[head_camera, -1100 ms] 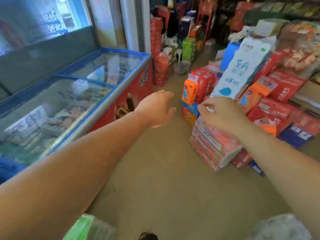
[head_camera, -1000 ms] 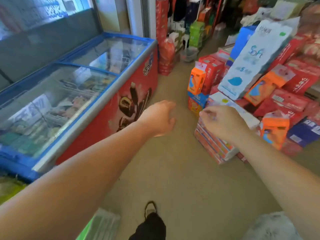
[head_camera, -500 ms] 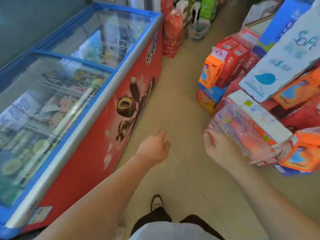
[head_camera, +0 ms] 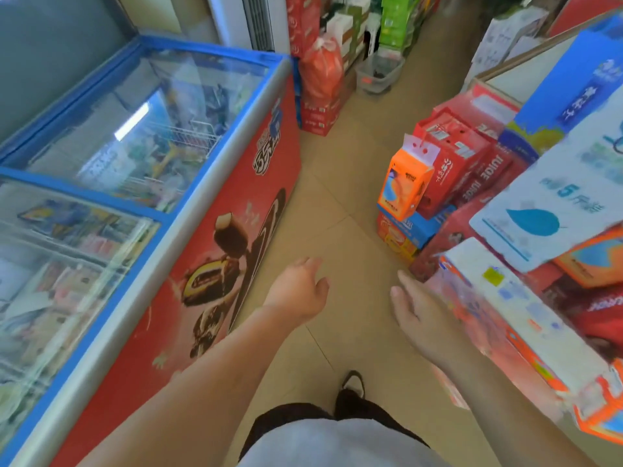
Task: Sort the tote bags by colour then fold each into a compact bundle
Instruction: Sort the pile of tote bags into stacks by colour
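Tote bags: could not tell where among the blurred goods. Held both arms out over the floor (head_camera: 340, 203), right of the freezer (head_camera: 266, 183). Held left hand (head_camera: 298, 291) near the freezer's red wall, fingers loosely curled, gripping nothing. Held right hand (head_camera: 423, 318) farther right of the freezer, fingers straight and spread, empty, just beside a blurred stack of packs (head_camera: 505, 315); could not tell whether touching. Hands apart, floor between. Planted one dark shoe (head_camera: 352, 382) right of the freezer. Noted an orange carton (head_camera: 403, 187) across the aisle from the freezer, against red juice boxes (head_camera: 472, 163). Noted a red bag (head_camera: 320, 67) and clear bin (head_camera: 379, 74) past the freezer's far end.
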`<state>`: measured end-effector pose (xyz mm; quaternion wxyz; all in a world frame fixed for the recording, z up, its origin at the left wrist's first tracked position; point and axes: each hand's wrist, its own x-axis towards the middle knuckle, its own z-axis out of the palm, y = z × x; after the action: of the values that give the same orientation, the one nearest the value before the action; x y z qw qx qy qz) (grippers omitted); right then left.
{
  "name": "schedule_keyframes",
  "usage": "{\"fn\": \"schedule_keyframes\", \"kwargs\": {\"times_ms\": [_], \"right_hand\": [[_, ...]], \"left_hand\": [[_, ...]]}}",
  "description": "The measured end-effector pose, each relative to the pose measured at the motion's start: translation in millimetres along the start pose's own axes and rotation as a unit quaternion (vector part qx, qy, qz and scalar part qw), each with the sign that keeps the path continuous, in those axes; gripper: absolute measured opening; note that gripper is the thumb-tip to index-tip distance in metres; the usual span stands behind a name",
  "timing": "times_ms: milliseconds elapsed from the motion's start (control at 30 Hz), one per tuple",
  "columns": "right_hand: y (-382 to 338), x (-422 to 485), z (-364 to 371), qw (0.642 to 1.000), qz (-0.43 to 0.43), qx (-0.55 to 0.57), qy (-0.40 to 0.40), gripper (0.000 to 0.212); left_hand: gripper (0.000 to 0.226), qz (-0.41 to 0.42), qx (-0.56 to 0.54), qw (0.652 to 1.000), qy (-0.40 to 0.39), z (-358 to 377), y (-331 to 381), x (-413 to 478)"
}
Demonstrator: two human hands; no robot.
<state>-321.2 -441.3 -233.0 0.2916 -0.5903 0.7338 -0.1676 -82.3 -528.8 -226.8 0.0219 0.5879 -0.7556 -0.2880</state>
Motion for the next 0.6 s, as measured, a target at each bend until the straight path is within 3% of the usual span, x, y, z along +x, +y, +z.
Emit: {"fn": "schedule_keyframes", "kwargs": {"times_ms": [300, 600], "right_hand": [[-48, 225, -41, 0.997, -0.039, -0.010, -0.060, 0.058], [-120, 498, -100, 0.984, -0.059, -0.144, -0.085, 0.061]], "left_hand": [[0.052, -0.061, 0.003, 0.997, 0.040, -82, -27, 177], [0.047, -0.008, 0.015, 0.999, 0.046, -189, -42, 439]]}}
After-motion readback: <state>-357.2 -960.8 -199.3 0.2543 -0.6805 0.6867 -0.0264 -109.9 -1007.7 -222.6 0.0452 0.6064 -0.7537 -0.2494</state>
